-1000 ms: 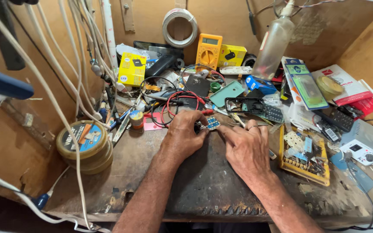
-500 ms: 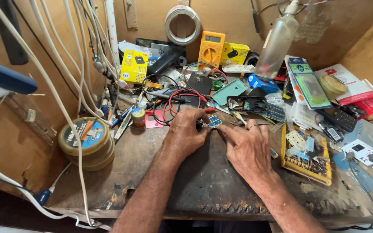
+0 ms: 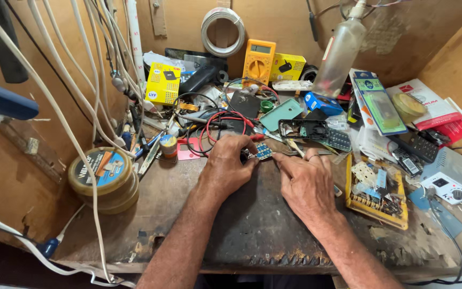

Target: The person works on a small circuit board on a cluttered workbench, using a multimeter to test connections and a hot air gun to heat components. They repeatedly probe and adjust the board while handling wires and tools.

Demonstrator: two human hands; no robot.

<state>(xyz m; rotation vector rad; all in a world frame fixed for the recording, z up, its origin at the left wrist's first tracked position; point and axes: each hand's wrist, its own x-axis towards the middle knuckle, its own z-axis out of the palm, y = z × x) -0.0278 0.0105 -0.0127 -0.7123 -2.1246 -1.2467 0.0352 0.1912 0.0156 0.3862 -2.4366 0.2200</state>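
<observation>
The left hand [image 3: 230, 166] is closed around one small blue circuit board [image 3: 263, 151], pinched at its left edge and held just above the worn wooden bench [image 3: 241, 235]. The board is judged light, rigid, thin and fragile (grip the bare edges, never the populated face). The right hand [image 3: 306, 184] lies flat on the bench with fingers loosely extended toward the board and holds nothing; further right stand one yellow parts tray [image 3: 375, 199] and, behind, one yellow multimeter [image 3: 258, 60].
</observation>
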